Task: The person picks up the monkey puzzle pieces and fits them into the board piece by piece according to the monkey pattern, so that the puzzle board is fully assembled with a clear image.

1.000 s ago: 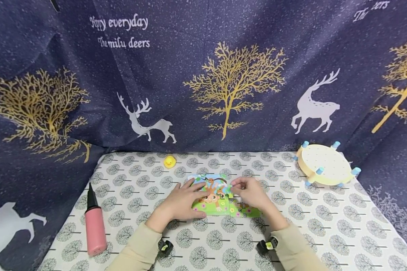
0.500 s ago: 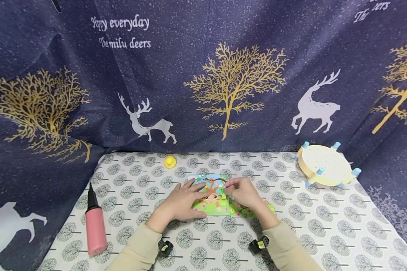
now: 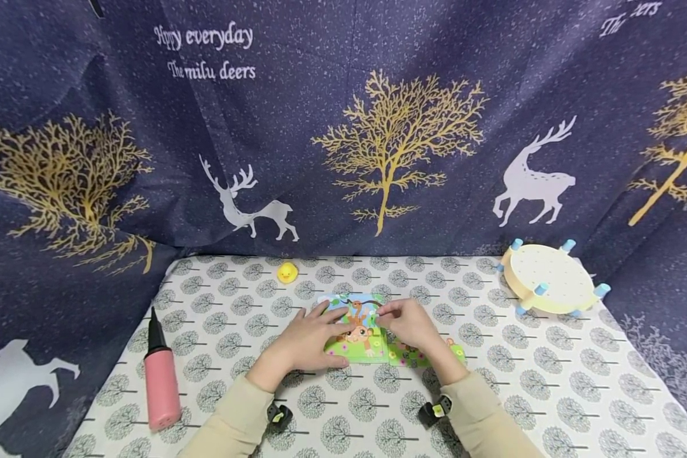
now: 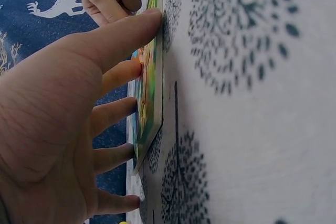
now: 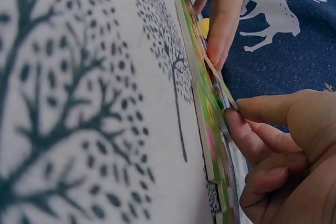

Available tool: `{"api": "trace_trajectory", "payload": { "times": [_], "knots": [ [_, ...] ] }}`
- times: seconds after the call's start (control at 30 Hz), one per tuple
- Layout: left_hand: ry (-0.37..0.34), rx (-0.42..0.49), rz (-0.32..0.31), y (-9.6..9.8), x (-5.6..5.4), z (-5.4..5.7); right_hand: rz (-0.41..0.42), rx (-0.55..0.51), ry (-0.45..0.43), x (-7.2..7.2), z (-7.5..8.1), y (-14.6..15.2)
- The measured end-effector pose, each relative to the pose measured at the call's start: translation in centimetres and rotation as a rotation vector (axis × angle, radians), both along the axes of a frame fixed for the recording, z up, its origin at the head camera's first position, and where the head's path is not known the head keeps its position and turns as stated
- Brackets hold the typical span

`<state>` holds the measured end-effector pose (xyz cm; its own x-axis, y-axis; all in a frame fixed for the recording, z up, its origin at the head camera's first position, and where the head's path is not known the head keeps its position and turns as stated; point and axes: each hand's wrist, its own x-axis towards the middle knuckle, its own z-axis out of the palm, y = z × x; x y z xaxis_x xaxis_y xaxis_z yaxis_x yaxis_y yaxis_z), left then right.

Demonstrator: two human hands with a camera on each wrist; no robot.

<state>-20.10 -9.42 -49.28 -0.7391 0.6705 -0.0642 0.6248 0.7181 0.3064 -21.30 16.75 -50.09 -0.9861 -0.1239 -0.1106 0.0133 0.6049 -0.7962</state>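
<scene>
A jigsaw puzzle with a monkey hanging from a branch lies flat in the middle of the table. Over its left part my left hand rests with spread fingers; in the left wrist view its fingertips touch the puzzle's face and edge. At the right side of the picture my right hand pinches a thin puzzle piece between thumb and fingers. That piece stands tilted, one end against the puzzle. Green flowered pieces adjoin the lower right, partly hidden under my right wrist.
A yellow rubber duck sits at the back. To the left lies a pink hand pump with a black nozzle. An upturned round yellow stool with blue-tipped legs stands at the back right. A dark curtain hangs behind the table.
My right hand has shifted left, bringing the pinched piece over the puzzle's right edge and uncovering more of the flowered pieces. My left hand has stayed in place.
</scene>
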Motion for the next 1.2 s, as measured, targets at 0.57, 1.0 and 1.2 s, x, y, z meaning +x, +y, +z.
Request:
{"api": "trace_trajectory", "payload": {
  "times": [0.57, 1.0, 1.2],
  "knots": [
    [0.007, -0.027, 0.011, 0.5, 0.2, 0.5, 0.017, -0.015, 0.034, -0.2, -0.3, 0.7],
    [0.060, -0.051, 0.028, 1.5, 0.4, 0.2, 0.023, -0.028, 0.048, 0.0, -0.3, 1.6],
    [0.084, -0.056, 0.039, 2.1, 0.6, 0.0, 0.006, -0.036, 0.020, 0.4, -0.2, 2.9]
  ]
}}
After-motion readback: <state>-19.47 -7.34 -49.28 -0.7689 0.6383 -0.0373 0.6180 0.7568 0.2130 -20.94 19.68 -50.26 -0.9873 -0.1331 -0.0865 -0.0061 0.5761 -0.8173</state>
